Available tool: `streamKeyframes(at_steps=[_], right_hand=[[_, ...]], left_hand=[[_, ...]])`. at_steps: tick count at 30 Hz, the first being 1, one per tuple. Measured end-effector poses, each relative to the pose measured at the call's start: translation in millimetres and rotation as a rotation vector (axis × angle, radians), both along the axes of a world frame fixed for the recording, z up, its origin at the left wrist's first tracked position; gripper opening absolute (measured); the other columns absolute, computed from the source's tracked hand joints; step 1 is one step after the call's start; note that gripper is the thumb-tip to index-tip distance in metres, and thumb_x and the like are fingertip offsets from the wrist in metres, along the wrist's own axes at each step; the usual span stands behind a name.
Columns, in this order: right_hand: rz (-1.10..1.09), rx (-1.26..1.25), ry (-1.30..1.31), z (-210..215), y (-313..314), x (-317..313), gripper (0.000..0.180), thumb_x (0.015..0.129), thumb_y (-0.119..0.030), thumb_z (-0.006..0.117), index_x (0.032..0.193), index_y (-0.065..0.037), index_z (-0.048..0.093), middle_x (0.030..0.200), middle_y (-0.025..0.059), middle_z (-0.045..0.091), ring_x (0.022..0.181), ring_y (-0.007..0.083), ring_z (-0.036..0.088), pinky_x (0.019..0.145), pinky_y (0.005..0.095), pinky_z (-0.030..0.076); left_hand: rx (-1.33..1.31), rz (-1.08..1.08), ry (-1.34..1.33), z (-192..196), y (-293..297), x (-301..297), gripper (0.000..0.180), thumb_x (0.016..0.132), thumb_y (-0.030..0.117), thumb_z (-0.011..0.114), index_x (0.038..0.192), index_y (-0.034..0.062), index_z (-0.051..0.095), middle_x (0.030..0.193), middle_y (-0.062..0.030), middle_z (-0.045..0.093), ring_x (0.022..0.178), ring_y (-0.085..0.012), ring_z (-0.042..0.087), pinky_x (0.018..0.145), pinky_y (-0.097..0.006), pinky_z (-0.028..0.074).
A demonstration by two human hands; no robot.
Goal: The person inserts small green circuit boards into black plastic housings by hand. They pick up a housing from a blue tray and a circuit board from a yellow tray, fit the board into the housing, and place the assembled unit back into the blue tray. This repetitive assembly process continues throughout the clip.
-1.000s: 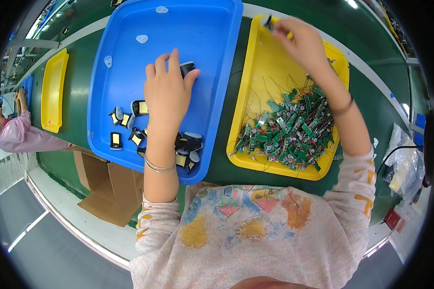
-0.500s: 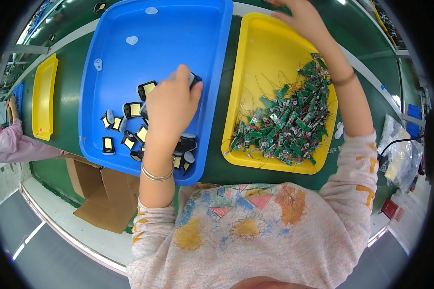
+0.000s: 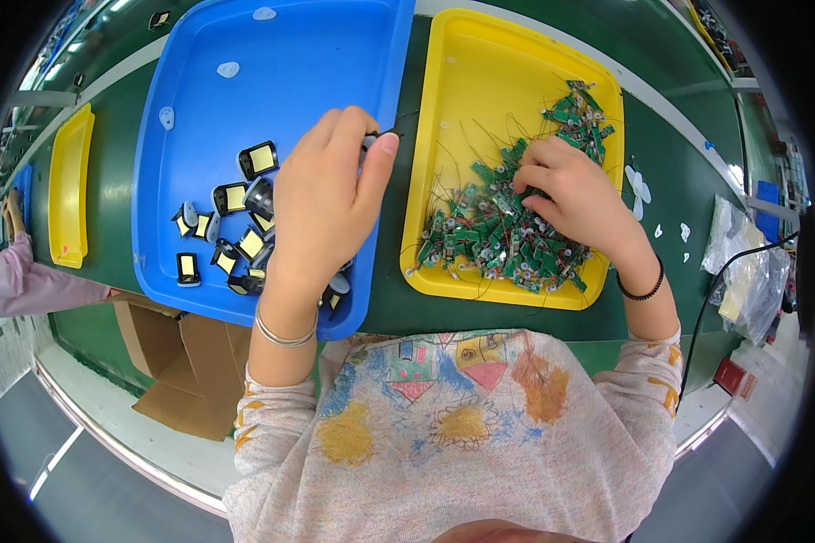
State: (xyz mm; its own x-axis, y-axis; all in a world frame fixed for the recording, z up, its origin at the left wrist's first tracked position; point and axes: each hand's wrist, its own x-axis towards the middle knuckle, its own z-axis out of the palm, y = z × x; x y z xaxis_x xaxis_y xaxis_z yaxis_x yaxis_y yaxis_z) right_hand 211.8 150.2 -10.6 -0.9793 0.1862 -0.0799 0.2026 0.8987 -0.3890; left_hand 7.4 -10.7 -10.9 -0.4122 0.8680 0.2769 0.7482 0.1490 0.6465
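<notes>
— While the left hand point(image 3: 321, 204) hovers over the blue tray point(image 3: 199, 118), what's it gripping?
— A small dark part point(image 3: 371, 138), pinched at the fingertips; black-and-yellow pieces point(image 3: 231, 231) lie just left of it.
— The right hand point(image 3: 575, 195)?
— Fingers curled into the green circuit boards point(image 3: 489, 240) heaped in the yellow tray point(image 3: 480, 72); whether it holds one, I cannot tell.

Your bench point(image 3: 385, 312) is dark green, carrying a bright blue tray point(image 3: 281, 81) of black parts with pale yellow faces point(image 3: 244, 213) and a yellow tray point(image 3: 489, 81) heaped with green circuit boards point(image 3: 493, 240). Your shirt point(image 3: 444, 425) is light grey, printed with yellow, orange and blue shapes. A second yellow tray point(image 3: 68, 185) sits at far left.
</notes>
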Motion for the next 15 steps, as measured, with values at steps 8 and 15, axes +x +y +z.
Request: streamKeyframes(at_steps=[8, 15], right_hand=[[0.037, 0.106, -0.053, 3.5, -3.1, -1.7, 0.025, 0.060, -0.009, 0.071, 0.082, -0.008, 0.058, 0.087, 0.0039, 0.049, 0.090, 0.0210, 0.048, 0.074, 0.0340, 0.039], [0.014, 0.247, 0.071, -10.1, 11.8, -15.6, 0.020, 0.059, -0.012, 0.072, 0.075, -0.008, 0.059, 0.084, 0.0034, 0.048, 0.086, 0.0202, 0.047, 0.072, 0.0341, 0.038]], left_hand=[[0.012, -0.056, 0.007, -0.5, 2.2, 7.6, 0.015, 0.081, 0.018, 0.055, 0.086, 0.0035, 0.053, 0.073, -0.0098, 0.050, 0.066, -0.0282, 0.052, 0.058, -0.035, 0.041], [0.033, -0.125, -0.003, -2.0, 3.3, 11.9, 0.017, 0.078, 0.015, 0.061, 0.088, 0.0021, 0.058, 0.078, -0.0064, 0.056, 0.064, -0.0155, 0.055, 0.050, -0.023, 0.039]])
